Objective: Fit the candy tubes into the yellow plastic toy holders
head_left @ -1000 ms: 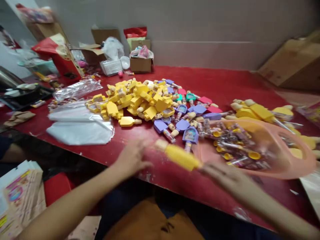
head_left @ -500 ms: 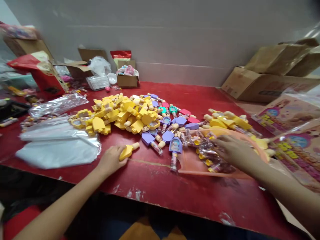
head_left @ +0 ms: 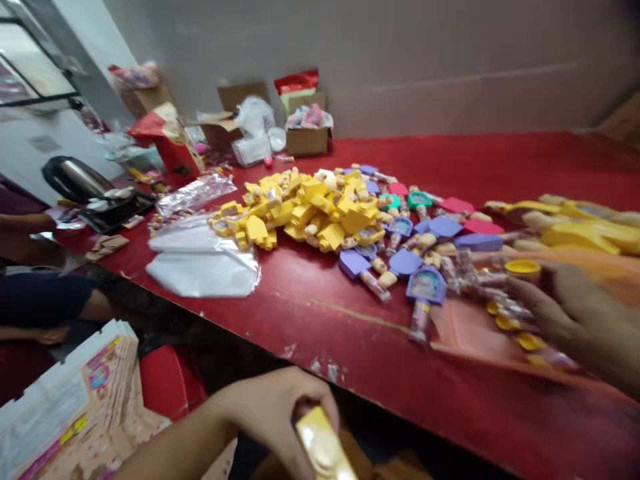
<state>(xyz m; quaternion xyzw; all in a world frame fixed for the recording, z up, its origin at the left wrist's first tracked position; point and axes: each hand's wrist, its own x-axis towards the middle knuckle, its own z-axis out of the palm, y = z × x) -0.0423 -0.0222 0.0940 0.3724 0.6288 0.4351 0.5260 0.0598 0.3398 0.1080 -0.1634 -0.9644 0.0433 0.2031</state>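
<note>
My left hand [head_left: 280, 413] is in front of the table's near edge, fingers wrapped round a yellow plastic toy piece [head_left: 323, 443] whose flat end faces up. Over the orange plastic basket [head_left: 465, 327] at the right, my right hand [head_left: 565, 300] is blurred, with its fingers round a small clear tube with a yellow cap [head_left: 523, 268]. Several more yellow-capped tubes [head_left: 505, 317] lie in the basket beneath it. A heap of yellow toy pieces [head_left: 310, 207] covers the middle of the table. Purple toy pieces with tubes fitted [head_left: 425, 287] lie between heap and basket.
Clear plastic bags [head_left: 205, 260] lie left of the heap on the red table [head_left: 280, 300]. Small open boxes [head_left: 307, 140] stand along the wall. A kettle [head_left: 75, 179] and another person's arm [head_left: 25, 223] are at far left. Printed cartons [head_left: 100, 400] are stacked below left.
My left hand has carried the yellow toy piece off the tabletop, toward me and down. My right hand has come up with a yellow-capped tube. The view has swung left.
</note>
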